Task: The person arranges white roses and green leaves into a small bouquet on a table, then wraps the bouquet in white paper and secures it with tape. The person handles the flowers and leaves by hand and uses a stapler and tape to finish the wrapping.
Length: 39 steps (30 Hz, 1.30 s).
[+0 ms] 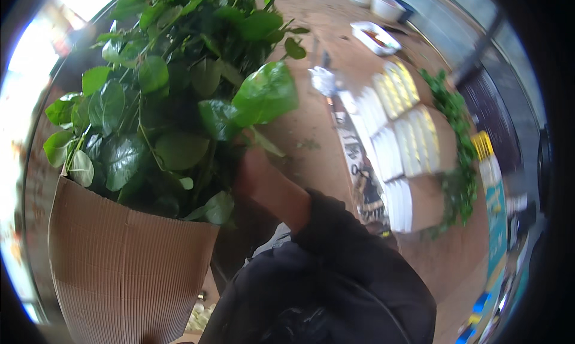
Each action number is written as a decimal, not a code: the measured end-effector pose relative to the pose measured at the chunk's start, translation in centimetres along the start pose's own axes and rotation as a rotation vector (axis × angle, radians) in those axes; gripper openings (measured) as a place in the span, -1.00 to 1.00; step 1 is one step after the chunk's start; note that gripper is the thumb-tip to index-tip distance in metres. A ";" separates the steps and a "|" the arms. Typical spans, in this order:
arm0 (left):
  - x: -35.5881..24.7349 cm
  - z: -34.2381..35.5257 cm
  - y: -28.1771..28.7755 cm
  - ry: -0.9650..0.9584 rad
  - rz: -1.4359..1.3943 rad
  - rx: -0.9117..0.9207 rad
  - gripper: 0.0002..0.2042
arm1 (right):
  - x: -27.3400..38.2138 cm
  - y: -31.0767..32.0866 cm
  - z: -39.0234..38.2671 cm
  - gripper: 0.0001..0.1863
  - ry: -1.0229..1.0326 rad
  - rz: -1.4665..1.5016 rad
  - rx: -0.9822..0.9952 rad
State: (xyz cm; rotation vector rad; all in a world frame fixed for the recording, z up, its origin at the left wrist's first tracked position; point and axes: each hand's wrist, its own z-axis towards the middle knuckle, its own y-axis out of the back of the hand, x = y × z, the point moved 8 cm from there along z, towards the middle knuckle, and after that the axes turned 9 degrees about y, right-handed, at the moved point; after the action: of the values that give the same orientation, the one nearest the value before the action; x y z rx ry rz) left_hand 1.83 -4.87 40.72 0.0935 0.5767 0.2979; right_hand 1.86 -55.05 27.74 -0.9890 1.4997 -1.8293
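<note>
A large bunch of leafy green stems (173, 104) fills the upper left, its leaves broad and glossy. Below it stands a sheet of corrugated brown cardboard (129, 266), covering the lower front of the bunch. My right hand (254, 167) reaches in from a dark sleeve to the right side of the foliage. Its fingers are hidden among the leaves, so what they hold cannot be made out. A big bright leaf (266, 95) sticks out just above that hand. My left hand does not show clearly anywhere.
Cardboard-wrapped bundles with white and yellow layers (401, 140) lie to the right on a brown work table (311, 128), leafy greens (458, 158) behind them. A white tray (374, 38) and white tubs (386, 8) stand farther back. A crumpled white item (323, 80) lies mid-table.
</note>
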 end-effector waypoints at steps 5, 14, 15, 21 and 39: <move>-0.8 1.2 -16.0 0.076 -0.454 0.342 -0.41 | 22.5 -1.9 -10.6 -0.67 0.963 -1.370 -0.017; -27.7 -7.9 -41.9 0.190 -1.496 1.466 -0.56 | 48.0 0.8 -50.7 -0.53 1.633 -1.190 -0.757; -30.5 -9.9 -43.2 0.261 -1.531 1.547 -0.75 | 47.9 0.4 -54.7 -0.52 1.645 -1.165 -0.770; -41.6 -22.8 -45.6 0.238 -1.556 2.046 -0.79 | 44.4 -0.8 -69.0 -0.45 1.657 -1.076 -0.855; -44.9 -42.7 -53.3 0.812 -1.045 1.993 -0.75 | 58.1 23.4 -60.4 -0.34 1.269 -0.750 -0.877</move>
State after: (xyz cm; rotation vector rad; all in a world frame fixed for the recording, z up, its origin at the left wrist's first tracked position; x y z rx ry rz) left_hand -44.08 -69.12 19.47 1.5800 1.4330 -1.4371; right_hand -81.39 -73.07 9.79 -0.7457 3.2195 -2.5615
